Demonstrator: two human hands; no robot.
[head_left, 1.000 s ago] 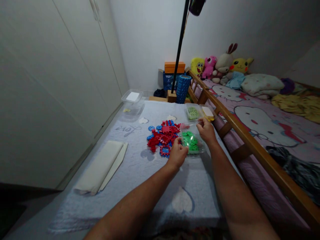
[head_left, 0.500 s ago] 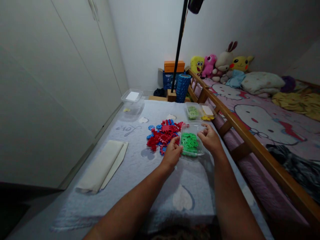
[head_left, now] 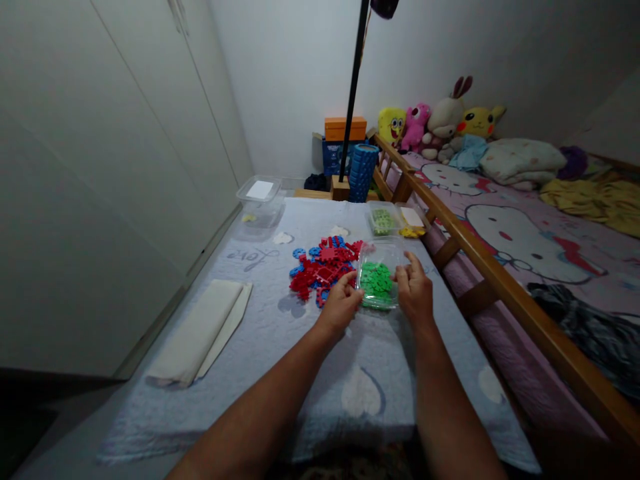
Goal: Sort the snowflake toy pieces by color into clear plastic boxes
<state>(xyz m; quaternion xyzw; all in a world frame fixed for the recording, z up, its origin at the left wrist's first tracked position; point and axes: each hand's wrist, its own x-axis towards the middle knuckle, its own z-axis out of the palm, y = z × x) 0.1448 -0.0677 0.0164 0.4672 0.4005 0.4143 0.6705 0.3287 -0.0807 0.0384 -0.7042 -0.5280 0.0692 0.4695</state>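
Observation:
A clear plastic box with green toy pieces (head_left: 379,280) rests on the pale blue blanket (head_left: 280,347). My left hand (head_left: 340,307) grips its near left corner with curled fingers. My right hand (head_left: 414,290) holds its right side, fingers laid over the lid's edge. A pile of red and blue toy pieces (head_left: 323,263) lies just left of the box.
Two small clear boxes, one with light green pieces (head_left: 383,220) and one with yellow pieces (head_left: 413,223), stand behind. An open clear tub (head_left: 257,200) is at the far left, a folded cream cloth (head_left: 200,333) near left. A wooden bed rail (head_left: 500,273) runs along the right.
My right hand slid from the box's far corner down to its right side. The box came slightly nearer and settled flat. My left hand stayed at the near left corner.

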